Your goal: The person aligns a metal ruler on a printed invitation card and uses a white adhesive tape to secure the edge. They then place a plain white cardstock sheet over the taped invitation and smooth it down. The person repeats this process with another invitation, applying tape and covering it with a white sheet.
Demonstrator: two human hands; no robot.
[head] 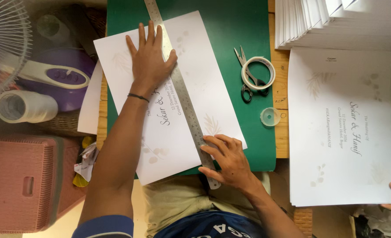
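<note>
On the green mat [230,53], spread fingers [149,37] of both hands pin the ruler [182,92] on paper [204,83].

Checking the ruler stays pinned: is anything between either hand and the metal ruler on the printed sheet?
Nothing visible. The left hand presses flat on the metal ruler and printed sheet; the right hand touches the ruler's near end directly.

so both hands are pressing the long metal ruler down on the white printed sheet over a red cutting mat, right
Not quite: the head view shows the cutting mat is dark green, not red. The rest holds: the left hand and the right hand both press the long metal ruler on the white printed sheet.
</note>
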